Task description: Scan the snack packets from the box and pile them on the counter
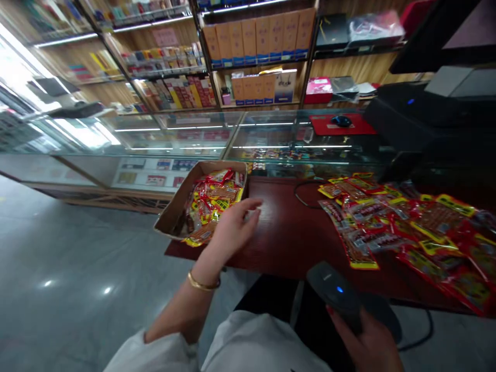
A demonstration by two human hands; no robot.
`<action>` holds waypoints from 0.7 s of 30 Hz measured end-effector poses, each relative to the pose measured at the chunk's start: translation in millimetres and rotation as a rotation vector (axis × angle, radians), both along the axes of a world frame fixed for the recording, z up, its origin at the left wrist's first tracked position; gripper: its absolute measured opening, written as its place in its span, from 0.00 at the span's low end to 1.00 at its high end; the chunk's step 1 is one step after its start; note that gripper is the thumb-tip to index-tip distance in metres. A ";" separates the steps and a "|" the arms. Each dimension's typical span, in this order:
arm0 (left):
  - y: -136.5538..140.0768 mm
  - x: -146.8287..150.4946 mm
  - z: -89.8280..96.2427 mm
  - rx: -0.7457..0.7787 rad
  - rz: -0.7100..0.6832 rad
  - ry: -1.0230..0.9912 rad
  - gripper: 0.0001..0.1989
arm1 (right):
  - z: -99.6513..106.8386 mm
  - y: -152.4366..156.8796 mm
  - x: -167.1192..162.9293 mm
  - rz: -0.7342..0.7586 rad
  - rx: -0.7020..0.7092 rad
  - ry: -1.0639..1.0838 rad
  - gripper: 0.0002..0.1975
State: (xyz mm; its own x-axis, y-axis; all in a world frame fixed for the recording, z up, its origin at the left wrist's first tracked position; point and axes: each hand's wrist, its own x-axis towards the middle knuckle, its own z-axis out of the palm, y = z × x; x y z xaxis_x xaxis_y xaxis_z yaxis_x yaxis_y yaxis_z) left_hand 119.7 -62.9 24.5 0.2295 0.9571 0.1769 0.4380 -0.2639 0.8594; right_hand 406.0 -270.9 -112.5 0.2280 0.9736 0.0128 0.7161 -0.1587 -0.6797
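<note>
In the head view, an open cardboard box (175,209) sits at the left end of the dark red bench (289,243), its near corner overhanging the bench edge. It is filled with red and yellow snack packets (211,204), heaped loosely and reaching the rim. More of the same packets (406,227) lie spread flat over the right part of the bench, overlapping one another (shiny wrappers, clear middles showing brown contents).

The left hand (234,225) hovers just beside the box's right wall, palm down, wrist bent, a gold bangle (202,283) on the forearm. Its grip is loose and open, fingers slightly curled, with nothing in it; the fingertips are near the packets in the box but whether they touch is unclear.

The right hand (368,343) is low at the near edge, its grip closed around the handle of a black barcode scanner (335,292), whose blue light glows. A black cable (420,336) loops beside it.
</note>
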 end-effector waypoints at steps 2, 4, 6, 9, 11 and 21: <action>5.3 -49.8 5.1 0.011 0.195 0.357 0.15 | 0.2 6.6 -4.6 0.024 -0.004 0.005 0.21; 10.6 -85.6 3.6 -0.087 0.327 0.711 0.17 | 3.0 10.9 -12.1 0.031 -0.003 0.026 0.23; 14.3 -107.7 -3.1 -0.234 0.350 0.942 0.22 | 5.7 13.0 -19.2 0.039 -0.005 0.053 0.23; 16.4 -122.5 -14.9 -0.316 0.283 0.947 0.25 | 7.0 12.7 -24.5 0.045 0.004 0.091 0.22; 16.2 -124.7 -18.1 -0.276 0.290 0.814 0.25 | 6.2 11.2 -23.8 0.042 0.017 0.100 0.21; 8.5 -42.2 -4.2 -0.493 0.140 -0.510 0.26 | 11.2 6.6 -13.5 -0.029 0.060 -0.031 0.19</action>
